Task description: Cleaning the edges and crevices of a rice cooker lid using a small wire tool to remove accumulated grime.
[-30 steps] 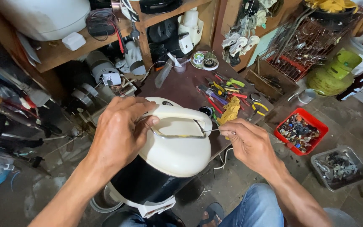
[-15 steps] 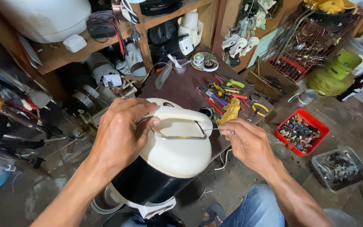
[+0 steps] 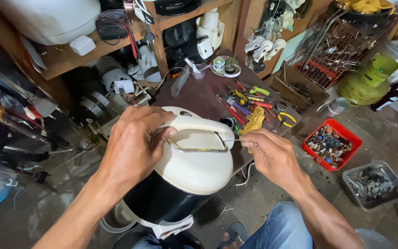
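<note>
Cream-lidded black rice cooker [image 3: 187,177] sits tilted on my lap, steadied by my left hand [image 3: 132,147] gripping its handle end. My right hand [image 3: 272,154], at three o'clock, pinches a thin wire [image 3: 230,140] toward the hinge. Red plastic parts tray [image 3: 352,138] lies beyond, at three o'clock.

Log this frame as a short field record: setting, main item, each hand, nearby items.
setting: cluttered repair corner, wooden shelves, low brown table
main item: rice cooker, cream lid, black body, tilted toward the camera
left hand: left hand grips the lid's handle end
right hand: right hand pinches a thin wire at the handle's metal bail
nearby: hand tools on the table; red tray of small parts; grey tray of parts on the floor
</note>
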